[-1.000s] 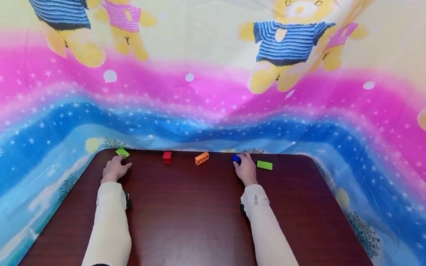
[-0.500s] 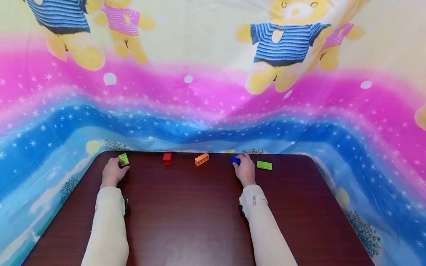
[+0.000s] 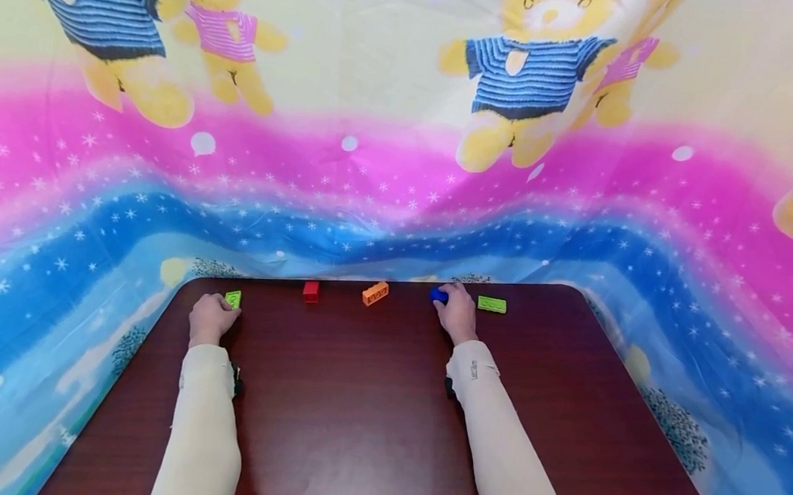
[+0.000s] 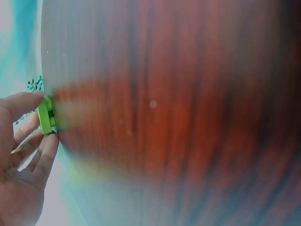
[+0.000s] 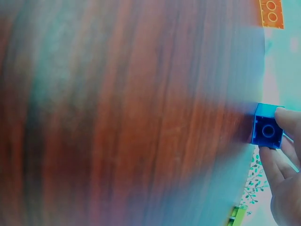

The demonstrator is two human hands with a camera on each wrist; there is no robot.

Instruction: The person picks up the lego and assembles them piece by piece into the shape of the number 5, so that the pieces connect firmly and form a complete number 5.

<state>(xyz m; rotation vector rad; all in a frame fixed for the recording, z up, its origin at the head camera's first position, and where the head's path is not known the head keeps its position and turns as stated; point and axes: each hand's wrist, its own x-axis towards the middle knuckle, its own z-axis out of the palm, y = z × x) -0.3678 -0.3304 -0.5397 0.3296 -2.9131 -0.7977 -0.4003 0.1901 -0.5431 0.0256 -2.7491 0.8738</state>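
Note:
At the far left of the table, my left hand (image 3: 211,318) pinches a flat light-green toy brick (image 3: 233,298) between thumb and fingers. The left wrist view has this green brick (image 4: 46,116) on edge, its studs facing the table side. Toward the right of the far edge, my right hand (image 3: 458,314) grips a blue toy brick (image 3: 437,295), partly covered by the fingers. From the right wrist, the hollow underside of the blue brick (image 5: 267,129) shows between thumb and fingers.
Along the far edge of the dark wooden table (image 3: 353,396) lie a red brick (image 3: 310,291), an orange brick (image 3: 375,293) and a second light-green brick (image 3: 491,305), right of my right hand. A patterned cloth (image 3: 386,186) hangs close behind the table.
My left hand has closed on the left green brick, which has turned and come slightly nearer. The right hand keeps its hold on the blue brick in about the same place.

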